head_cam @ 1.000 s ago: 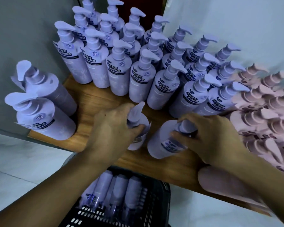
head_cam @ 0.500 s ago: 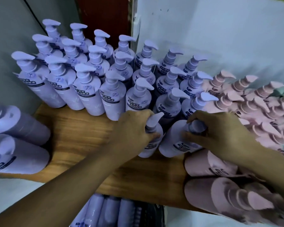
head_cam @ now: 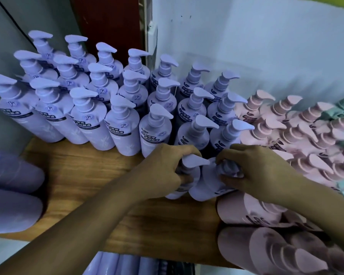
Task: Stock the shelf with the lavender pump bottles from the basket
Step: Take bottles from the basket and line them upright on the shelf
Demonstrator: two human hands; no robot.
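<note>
Two lavender pump bottles stand on the wooden shelf (head_cam: 83, 175) in front of the lavender rows. My left hand (head_cam: 165, 165) grips the neck of the left bottle (head_cam: 193, 162), whose pump head points right. My right hand (head_cam: 254, 169) grips the pump neck of the right bottle (head_cam: 207, 185), which leans a little. Behind them stand several rows of upright lavender bottles (head_cam: 125, 126). Below the shelf edge, several lavender bottles (head_cam: 115, 264) lie in the basket, which is mostly out of frame.
Pink pump bottles (head_cam: 298, 135) fill the shelf to the right, with more pink ones (head_cam: 252, 213) at the shelf's front right. Two lavender bottles (head_cam: 10, 175) sit at the left edge. A grey wall and a red post stand behind. Bare wood shows on the front left.
Both hands pushed their bottles further back, close to the front lavender row. The view shifted up, so the basket nearly left the frame.
</note>
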